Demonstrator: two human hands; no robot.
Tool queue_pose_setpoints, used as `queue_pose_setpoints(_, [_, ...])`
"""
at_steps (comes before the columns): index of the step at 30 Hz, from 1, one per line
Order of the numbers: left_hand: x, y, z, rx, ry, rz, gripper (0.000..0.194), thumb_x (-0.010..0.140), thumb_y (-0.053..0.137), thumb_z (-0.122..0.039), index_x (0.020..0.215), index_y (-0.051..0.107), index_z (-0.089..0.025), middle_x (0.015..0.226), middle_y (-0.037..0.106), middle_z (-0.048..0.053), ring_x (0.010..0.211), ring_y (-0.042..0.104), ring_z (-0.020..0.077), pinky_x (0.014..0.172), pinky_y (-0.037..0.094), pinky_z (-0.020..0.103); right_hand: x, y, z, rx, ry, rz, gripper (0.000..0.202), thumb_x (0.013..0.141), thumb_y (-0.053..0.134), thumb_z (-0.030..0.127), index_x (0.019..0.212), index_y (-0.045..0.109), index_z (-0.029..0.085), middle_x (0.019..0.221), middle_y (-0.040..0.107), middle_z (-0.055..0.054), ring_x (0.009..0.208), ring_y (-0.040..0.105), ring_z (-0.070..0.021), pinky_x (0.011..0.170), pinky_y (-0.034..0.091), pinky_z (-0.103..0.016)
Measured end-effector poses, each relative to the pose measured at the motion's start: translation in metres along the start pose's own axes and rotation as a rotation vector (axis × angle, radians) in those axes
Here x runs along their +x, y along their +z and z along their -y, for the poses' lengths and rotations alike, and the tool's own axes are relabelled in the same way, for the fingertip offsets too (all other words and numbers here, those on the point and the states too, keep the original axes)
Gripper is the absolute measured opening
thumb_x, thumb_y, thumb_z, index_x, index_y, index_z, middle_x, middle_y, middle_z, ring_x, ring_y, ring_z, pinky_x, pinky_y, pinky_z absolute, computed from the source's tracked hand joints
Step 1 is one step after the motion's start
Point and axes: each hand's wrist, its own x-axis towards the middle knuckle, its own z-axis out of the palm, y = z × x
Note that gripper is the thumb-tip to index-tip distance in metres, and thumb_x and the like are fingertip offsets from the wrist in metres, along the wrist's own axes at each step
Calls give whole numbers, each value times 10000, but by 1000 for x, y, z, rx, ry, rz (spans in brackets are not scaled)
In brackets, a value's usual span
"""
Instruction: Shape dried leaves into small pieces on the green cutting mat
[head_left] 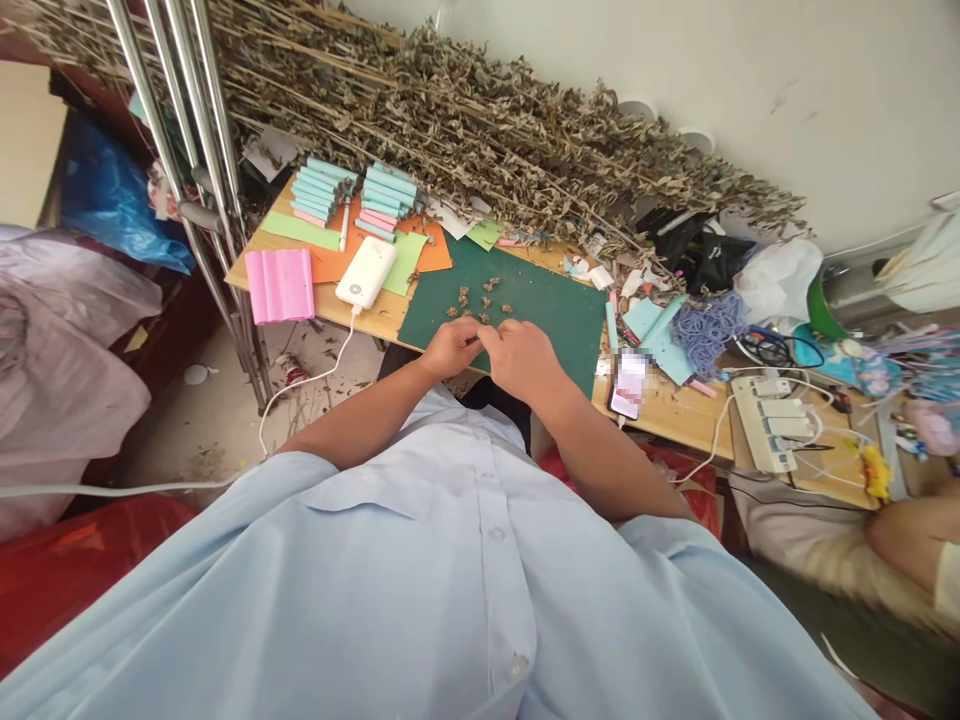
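Note:
My left hand (pixel 451 348) and my right hand (pixel 519 360) meet at the near edge of a dark green mat (pixel 525 290). Fingers of both are pinched together, tip to tip, and whatever lies between them is hidden or too small to make out. Just beyond the fingertips, several small crumpled dried leaf bits (pixel 463 298) lie on the mat. Left of the mat is a white power bank (pixel 367 272) with a cable plugged in. A lit phone (pixel 630 384), its screen blurred out, rests by the mat's right corner.
Dried leafy stalks (pixel 480 120) are heaped along the wall behind the table. Rolled blue paper tubes (pixel 390 190) are stacked at the back left, near a pink paper pad (pixel 280 286). Metal crutches (pixel 180 130) stand at left. A power strip (pixel 761 425) and purple yarn (pixel 709 330) lie right.

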Motion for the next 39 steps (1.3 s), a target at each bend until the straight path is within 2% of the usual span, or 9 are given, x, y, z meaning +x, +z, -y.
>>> queue_pose_setpoints(5, [1,0,-1,22,14,-13,287,975,657,-417,896,764,-163,779,676,45,750,618,151,735,481,279,-5,16,-16,202,158,-203,341,1010,427,190,1215,700,191,1083,764,-119,1050,635,-279,859,438,-365])
queue_pose_setpoints(7, [2,-1,-2,32,12,-3,287,975,659,-432,934,775,-173,787,682,47,766,627,156,752,488,283,-9,25,-23,286,167,-248,344,1023,426,208,1164,740,220,1105,778,-86,1038,644,-264,886,468,-367])
queue_pose_setpoints(11, [1,-1,-3,47,2,5,312,995,628,-446,946,782,-178,804,695,57,781,633,159,763,491,288,-15,38,-28,359,105,-249,360,1022,444,199,1148,778,243,1148,784,-48,1006,650,-241,905,490,-365])
queue_pose_setpoints(14, [1,-1,-1,43,17,3,315,1004,615,-442,950,783,-181,806,693,55,785,634,158,763,489,284,-15,38,-28,324,93,-224,375,1022,442,194,1189,773,252,1180,775,-48,1005,645,-234,898,476,-360])
queue_pose_setpoints(22, [1,-2,-4,49,16,1,369,1000,605,-494,954,770,-168,794,676,56,761,612,159,736,475,286,-2,10,-21,103,56,35,352,991,447,169,1158,754,208,1161,757,-117,1064,616,-278,861,387,-387])
queue_pose_setpoints(26, [2,-3,-7,42,11,19,405,995,600,-520,858,738,-164,759,641,47,741,587,157,719,461,286,10,1,-16,114,93,74,317,966,466,150,1112,742,205,1127,752,-117,1056,628,-276,848,397,-371])
queue_pose_setpoints(29, [3,-4,-7,43,13,22,412,997,595,-519,834,724,-164,750,632,44,737,587,157,720,458,287,15,-2,-15,145,125,73,304,942,486,137,1079,744,224,1145,750,-96,1040,641,-265,840,422,-360])
queue_pose_setpoints(33, [3,-4,-5,50,7,28,385,996,604,-510,902,748,-165,796,674,58,766,621,163,748,479,291,13,-2,-19,211,151,52,321,907,506,117,1050,766,242,1153,758,-65,1039,663,-252,832,458,-342])
queue_pose_setpoints(39, [1,-2,-2,28,-5,6,330,977,648,-473,975,776,-169,882,731,81,825,669,173,792,514,300,4,14,-27,400,222,-183,371,889,499,104,1101,769,247,1157,764,-55,1057,687,-247,874,519,-349])
